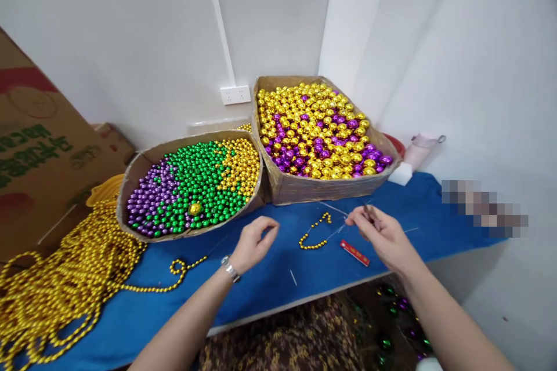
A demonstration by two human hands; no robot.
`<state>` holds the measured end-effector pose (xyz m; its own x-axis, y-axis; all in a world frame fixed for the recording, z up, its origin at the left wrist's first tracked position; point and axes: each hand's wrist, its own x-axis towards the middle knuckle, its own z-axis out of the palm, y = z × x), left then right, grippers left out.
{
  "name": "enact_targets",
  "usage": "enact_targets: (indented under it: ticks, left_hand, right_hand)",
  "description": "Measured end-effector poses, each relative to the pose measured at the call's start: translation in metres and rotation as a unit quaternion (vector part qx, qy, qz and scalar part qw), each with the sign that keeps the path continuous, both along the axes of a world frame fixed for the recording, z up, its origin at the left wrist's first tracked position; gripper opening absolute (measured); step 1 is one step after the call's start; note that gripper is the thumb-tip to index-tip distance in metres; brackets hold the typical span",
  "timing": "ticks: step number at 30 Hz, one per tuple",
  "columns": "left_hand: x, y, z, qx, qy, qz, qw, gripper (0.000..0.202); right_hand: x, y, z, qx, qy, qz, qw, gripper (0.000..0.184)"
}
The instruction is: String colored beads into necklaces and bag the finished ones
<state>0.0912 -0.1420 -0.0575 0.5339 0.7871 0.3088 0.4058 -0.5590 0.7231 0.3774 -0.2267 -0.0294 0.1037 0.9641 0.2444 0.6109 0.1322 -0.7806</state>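
Note:
My left hand (253,242), with a watch on the wrist, hovers over the blue table cover (270,278), its fingers curled into a pinch; what it holds is too fine to make out. My right hand (379,232) is closed on a thin needle or wire that pokes up between its fingers. A short strand of small gold beads (314,233) lies on the cloth between the two hands, on a thin thread running toward my right hand. A small red lighter-like object (354,253) lies just below my right hand.
A cardboard tray (191,185) of small green, purple and gold beads sits ahead left; a larger tray (319,130) of big gold and purple balls ahead right. A heap of gold bead strings (56,284) covers the left. A cardboard box (39,156) stands far left.

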Motion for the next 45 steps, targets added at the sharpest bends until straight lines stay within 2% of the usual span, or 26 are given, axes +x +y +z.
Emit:
enact_targets:
  ticks: [3,6,9,10,12,14,17,19,20,22,24,29,35,39,45]
  left_hand:
    - [0.064,-0.004,0.024,-0.094,-0.103,-0.106,0.984,0.03]
    - [0.115,-0.012,0.036,-0.204,-0.134,-0.256,0.935,0.04]
    - [0.145,-0.019,0.027,-0.331,-0.121,-0.359,0.864,0.048]
    - [0.151,-0.021,0.021,-0.36,-0.108,-0.371,0.849,0.048]
    - [0.159,-0.024,0.004,-0.377,-0.067,-0.373,0.845,0.045]
    - [0.165,-0.028,-0.012,-0.331,-0.015,-0.362,0.871,0.037]
    - [0.175,-0.041,-0.031,-0.147,0.087,-0.36,0.917,0.022]
    - [0.185,-0.052,-0.041,-0.034,0.147,-0.362,0.92,0.017]
    - [0.189,-0.057,-0.045,-0.004,0.168,-0.363,0.917,0.017]
    - [0.197,-0.065,-0.054,0.013,0.193,-0.362,0.912,0.017]
    - [0.204,-0.069,-0.06,0.016,0.205,-0.36,0.91,0.017]
    - [0.212,-0.069,-0.065,0.034,0.223,-0.353,0.908,0.018]
    - [0.214,-0.072,-0.057,0.052,0.238,-0.353,0.903,0.019]
    - [0.215,-0.075,-0.053,0.066,0.255,-0.353,0.898,0.019]
    - [0.216,-0.076,-0.05,0.085,0.281,-0.347,0.891,0.019]
  right_hand:
    - [0.002,-0.015,0.025,0.037,0.164,-0.01,0.986,0.032]
    - [0.001,-0.032,0.039,0.056,0.312,-0.009,0.948,0.028]
    - [0.014,-0.056,0.041,0.063,0.353,-0.025,0.933,0.026]
    - [0.022,-0.067,0.038,0.063,0.354,-0.038,0.932,0.026]
    - [0.043,-0.093,0.025,0.057,0.337,-0.075,0.937,0.028]
    - [0.066,-0.122,0.006,0.023,0.281,-0.113,0.953,0.032]
    - [0.093,-0.16,-0.031,-0.107,0.108,-0.127,0.98,0.037]
    - [0.101,-0.178,-0.055,-0.153,-0.006,-0.153,0.976,0.041]
    - [0.102,-0.183,-0.066,-0.159,-0.043,-0.173,0.971,0.043]
    - [0.096,-0.188,-0.083,-0.153,-0.081,-0.205,0.963,0.043]
    - [0.084,-0.187,-0.094,-0.145,-0.098,-0.207,0.963,0.04]
    - [0.055,-0.173,-0.107,-0.127,-0.148,-0.164,0.967,0.033]
    - [0.048,-0.16,-0.116,-0.125,-0.212,-0.178,0.953,0.035]
    - [0.045,-0.157,-0.115,-0.135,-0.252,-0.187,0.94,0.037]
    - [0.048,-0.167,-0.108,-0.152,-0.288,-0.168,0.931,0.036]
